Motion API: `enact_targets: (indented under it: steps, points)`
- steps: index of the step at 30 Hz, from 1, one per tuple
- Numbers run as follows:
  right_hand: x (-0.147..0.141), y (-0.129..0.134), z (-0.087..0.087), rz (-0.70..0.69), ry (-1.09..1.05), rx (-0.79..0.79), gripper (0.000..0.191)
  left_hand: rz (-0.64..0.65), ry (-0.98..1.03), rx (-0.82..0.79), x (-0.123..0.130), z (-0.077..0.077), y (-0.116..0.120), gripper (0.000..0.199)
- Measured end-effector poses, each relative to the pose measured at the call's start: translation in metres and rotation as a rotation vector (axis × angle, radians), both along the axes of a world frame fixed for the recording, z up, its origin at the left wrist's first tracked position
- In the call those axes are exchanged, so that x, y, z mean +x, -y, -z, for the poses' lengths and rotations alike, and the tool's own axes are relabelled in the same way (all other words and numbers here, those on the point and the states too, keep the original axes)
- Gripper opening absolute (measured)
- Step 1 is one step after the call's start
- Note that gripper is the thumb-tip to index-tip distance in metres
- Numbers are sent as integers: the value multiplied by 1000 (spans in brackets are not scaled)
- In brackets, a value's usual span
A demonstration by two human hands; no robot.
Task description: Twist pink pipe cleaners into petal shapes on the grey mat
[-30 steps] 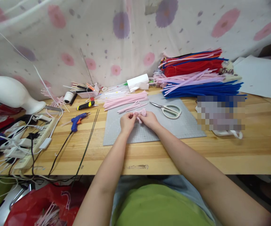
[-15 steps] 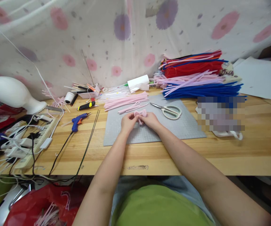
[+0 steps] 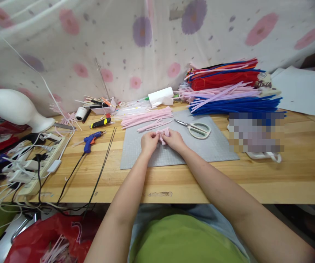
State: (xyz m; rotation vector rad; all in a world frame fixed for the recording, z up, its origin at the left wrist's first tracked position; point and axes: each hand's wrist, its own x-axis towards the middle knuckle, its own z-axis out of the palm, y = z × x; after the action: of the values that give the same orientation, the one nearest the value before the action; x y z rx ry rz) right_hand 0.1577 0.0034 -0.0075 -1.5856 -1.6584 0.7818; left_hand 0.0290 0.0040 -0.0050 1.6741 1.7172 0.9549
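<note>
Between my fingertips is a small bundle of bent pink pipe cleaners [image 3: 162, 136], held just above the grey cutting mat [image 3: 201, 153]. My left hand [image 3: 149, 143] pinches its left side, and my right hand [image 3: 175, 141] grips the right side. Both hands are closed, and the fingers cover part of the piece. Just beyond them, a few short pink pipe cleaners [image 3: 153, 125] lie on the mat by a longer pink bunch [image 3: 146, 117]. Scissors [image 3: 198, 130] with pale handles rest to the right of my right hand, blades pointing left.
At left lie a blue glue gun [image 3: 90, 141], a yellow-black utility knife [image 3: 100, 123], thin dark rods [image 3: 102, 164] and a cabled power strip [image 3: 44, 164]. Blue pipe cleaners [image 3: 236, 105] are stacked at back right. A white foam head [image 3: 9, 106] stands far left; a red bag [image 3: 28, 237] sits below.
The pink piece has changed shape slightly between my fingers, with a strand now stretching across its top. Both hands stay in nearly the same place.
</note>
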Motion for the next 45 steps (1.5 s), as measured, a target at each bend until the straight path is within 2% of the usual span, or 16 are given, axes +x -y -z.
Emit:
enact_targets:
  steps: [9, 12, 15, 18, 20, 24, 30, 38, 45]
  points:
    - [-2, 1, -1, 14, 44, 6, 23, -80, -188, 46, 5, -10, 10, 28]
    - [-2, 1, -1, -9, 19, 8, 22, -89, -162, 61, 5, -8, 10, 27]
    - [-1, 0, -1, -56, -7, -9, 24, -40, -81, 89, 5, -5, 9, 24]
    - [0, -2, -1, -115, -19, -26, 28, 27, -7, 198, 4, -4, 8, 18]
    - [0, -3, 0, -102, -9, -21, 29, 23, -14, 252, 4, -4, 7, 16]
    - [-1, -4, 3, -38, 32, -4, 26, -11, -55, 194, 5, -3, 5, 18]
    - [1, -5, 2, -136, -23, -44, 32, 6, -19, 164, 3, 3, 3, 20]
    - [-1, -5, 2, -15, 46, 13, 26, 56, -53, 180, 4, 1, 4, 18]
    - [-3, -2, 2, 17, 95, 41, 22, -80, -145, 186, 7, -3, 7, 16]
